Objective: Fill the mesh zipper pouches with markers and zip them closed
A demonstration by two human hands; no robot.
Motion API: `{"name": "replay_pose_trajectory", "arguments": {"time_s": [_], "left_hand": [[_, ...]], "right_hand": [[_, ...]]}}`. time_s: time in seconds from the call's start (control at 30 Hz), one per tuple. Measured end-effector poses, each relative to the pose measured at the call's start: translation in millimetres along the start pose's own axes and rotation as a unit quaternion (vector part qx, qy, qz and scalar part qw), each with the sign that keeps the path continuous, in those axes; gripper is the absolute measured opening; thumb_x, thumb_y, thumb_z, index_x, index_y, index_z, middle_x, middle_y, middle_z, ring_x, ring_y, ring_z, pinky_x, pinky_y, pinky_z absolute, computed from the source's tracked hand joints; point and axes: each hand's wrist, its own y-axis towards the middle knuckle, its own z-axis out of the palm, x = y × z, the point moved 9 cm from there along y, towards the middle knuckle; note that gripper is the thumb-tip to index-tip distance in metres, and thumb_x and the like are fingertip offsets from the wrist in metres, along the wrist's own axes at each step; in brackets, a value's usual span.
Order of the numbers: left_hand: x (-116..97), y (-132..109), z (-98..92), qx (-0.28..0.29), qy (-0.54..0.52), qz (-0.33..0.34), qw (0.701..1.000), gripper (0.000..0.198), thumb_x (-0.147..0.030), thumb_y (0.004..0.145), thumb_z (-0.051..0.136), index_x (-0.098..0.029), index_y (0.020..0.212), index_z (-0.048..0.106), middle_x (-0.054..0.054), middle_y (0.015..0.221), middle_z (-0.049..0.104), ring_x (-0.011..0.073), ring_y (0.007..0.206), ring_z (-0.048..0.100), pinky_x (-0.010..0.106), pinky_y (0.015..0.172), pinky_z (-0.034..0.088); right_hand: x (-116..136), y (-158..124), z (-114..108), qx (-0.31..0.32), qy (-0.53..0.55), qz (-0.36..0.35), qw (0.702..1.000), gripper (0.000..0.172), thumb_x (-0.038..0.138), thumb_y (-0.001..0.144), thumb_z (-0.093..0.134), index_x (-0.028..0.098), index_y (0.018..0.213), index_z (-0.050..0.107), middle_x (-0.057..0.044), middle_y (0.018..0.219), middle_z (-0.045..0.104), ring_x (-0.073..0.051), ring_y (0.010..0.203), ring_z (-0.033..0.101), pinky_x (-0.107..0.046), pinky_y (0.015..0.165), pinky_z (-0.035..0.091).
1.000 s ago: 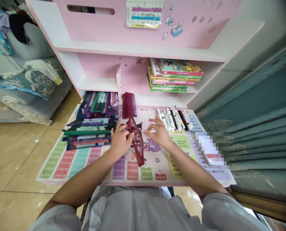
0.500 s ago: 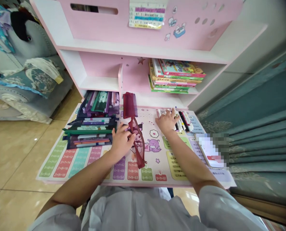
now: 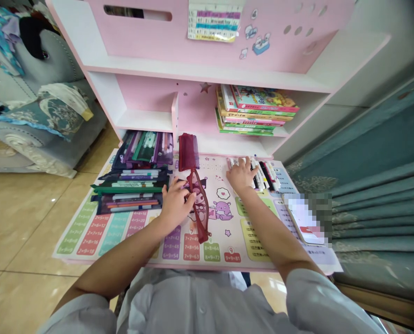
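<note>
My left hand (image 3: pixel 176 204) lies on the desk mat with its fingers apart, its thumb and fingertips at the left edge of a dark red mesh zipper pouch (image 3: pixel 203 213). That pouch is long, narrow and looks flat. Farther right, my right hand (image 3: pixel 241 176) rests over the left end of a row of markers (image 3: pixel 268 175), fingers spread and their tips on the white ones. Behind the pouch lie folded dark red mesh pouches (image 3: pixel 188 152). Left of my left hand are mesh pouches filled with pens (image 3: pixel 133 190), in dark blue, green and purple.
A stack of books (image 3: pixel 255 111) sits on the pink shelf unit (image 3: pixel 207 74) at the back. A phone (image 3: pixel 304 220) lies at the desk's right edge, beside the curtain (image 3: pixel 377 195). More filled pouches (image 3: pixel 146 146) are at the back left. A grey sofa (image 3: pixel 54 55) stands left.
My right hand has shifted very slightly over the markers. The left hand and the pouch stay nearly where they were.
</note>
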Motion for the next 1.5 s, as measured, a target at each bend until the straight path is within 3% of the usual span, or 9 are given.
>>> {"name": "replay_pose_trajectory", "arguments": {"time_s": [0.27, 0.43, 0.5, 0.7, 0.87, 1.0, 1.2, 1.37, 1.5], "left_hand": [[0.4, -0.3, -0.5, 0.005, -0.002, -0.008, 1.000, 0.031, -0.033, 0.093, 0.055, -0.020, 0.066, 0.064, 0.007, 0.139, 0.061, 0.0317, 0.146, 0.036, 0.068, 0.115, 0.028], [1.2, 0.6, -0.2, 0.007, -0.005, -0.013, 1.000, 0.031, -0.032, 0.092, 0.056, -0.021, 0.064, 0.063, 0.007, 0.138, 0.062, 0.0326, 0.146, 0.037, 0.068, 0.115, 0.028], [1.8, 1.3, -0.3, 0.002, -0.004, -0.013, 1.000, 0.030, -0.031, 0.092, 0.056, -0.021, 0.064, 0.064, 0.007, 0.137, 0.062, 0.0328, 0.145, 0.038, 0.068, 0.115, 0.028], [2.1, 1.9, -1.7, -0.019, -0.009, -0.005, 1.000, 0.027, -0.030, 0.091, 0.057, -0.021, 0.068, 0.066, 0.006, 0.135, 0.064, 0.0314, 0.144, 0.039, 0.067, 0.114, 0.028], [-0.1, 0.6, -1.8, -0.013, -0.005, -0.005, 1.000, 0.028, -0.025, 0.092, 0.054, -0.020, 0.066, 0.064, 0.005, 0.136, 0.064, 0.0307, 0.144, 0.039, 0.066, 0.114, 0.028], [-1.0, -0.1, -0.7, -0.009, 0.002, -0.005, 1.000, 0.028, -0.025, 0.091, 0.053, -0.021, 0.066, 0.064, 0.005, 0.137, 0.063, 0.0304, 0.144, 0.040, 0.066, 0.114, 0.029], [-1.0, -0.1, 0.8, 0.002, 0.007, -0.004, 1.000, 0.030, -0.029, 0.093, 0.051, -0.021, 0.068, 0.066, 0.006, 0.138, 0.062, 0.0318, 0.144, 0.038, 0.066, 0.115, 0.028], [0.7, 0.5, 0.5, 0.006, 0.008, -0.010, 1.000, 0.029, -0.029, 0.092, 0.052, -0.020, 0.068, 0.065, 0.006, 0.139, 0.062, 0.0315, 0.145, 0.038, 0.066, 0.115, 0.029], [2.0, 0.5, 1.7, 0.005, 0.004, -0.004, 1.000, 0.029, -0.031, 0.093, 0.052, -0.020, 0.069, 0.064, 0.007, 0.139, 0.061, 0.0313, 0.145, 0.037, 0.066, 0.115, 0.028]], "right_hand": [[1.8, 0.4, 1.1, -0.015, 0.059, -0.002, 0.998, 0.033, 0.024, 0.086, 0.045, 0.013, 0.097, 0.074, -0.018, 0.147, 0.050, -0.037, 0.148, 0.024, -0.073, 0.112, 0.017], [9.9, -20.0, -41.1, -0.045, 0.176, -0.008, 0.983, 0.018, 0.026, 0.078, 0.058, 0.017, 0.067, 0.069, -0.015, 0.144, 0.055, -0.040, 0.145, 0.030, -0.073, 0.109, 0.024], [20.7, -35.9, -61.7, -0.039, 0.249, -0.030, 0.967, 0.021, 0.028, 0.075, 0.064, 0.019, 0.056, 0.063, -0.015, 0.139, 0.059, -0.040, 0.141, 0.037, -0.070, 0.108, 0.030], [76.4, -95.4, -103.9, -0.003, 0.356, -0.172, 0.918, 0.018, 0.024, 0.071, 0.068, 0.020, 0.054, 0.061, -0.012, 0.138, 0.062, -0.037, 0.146, 0.034, -0.064, 0.111, 0.031], [103.5, -117.1, -87.7, 0.077, 0.291, -0.200, 0.932, 0.023, 0.027, 0.077, 0.066, 0.019, 0.056, 0.065, -0.013, 0.144, 0.056, -0.040, 0.149, 0.027, -0.068, 0.110, 0.027], [109.6, -116.8, -68.6, 0.133, 0.224, -0.189, 0.947, 0.023, 0.032, 0.083, 0.062, 0.018, 0.068, 0.074, -0.015, 0.151, 0.049, -0.040, 0.151, 0.020, -0.071, 0.112, 0.023], [113.8, -116.4, -51.0, 0.189, 0.184, -0.198, 0.944, 0.025, 0.037, 0.085, 0.062, 0.019, 0.076, 0.077, -0.016, 0.151, 0.048, -0.043, 0.152, 0.017, -0.073, 0.113, 0.020], [100.9, -102.9, -64.6, 0.130, 0.233, -0.190, 0.945, 0.022, 0.039, 0.083, 0.065, 0.023, 0.077, 0.077, -0.013, 0.145, 0.055, -0.042, 0.147, 0.030, -0.070, 0.109, 0.030], [54.3, -60.2, -76.8, 0.018, 0.238, -0.097, 0.966, 0.027, 0.039, 0.089, 0.057, 0.022, 0.081, 0.076, -0.011, 0.146, 0.054, -0.036, 0.148, 0.027, -0.063, 0.110, 0.033]]}}
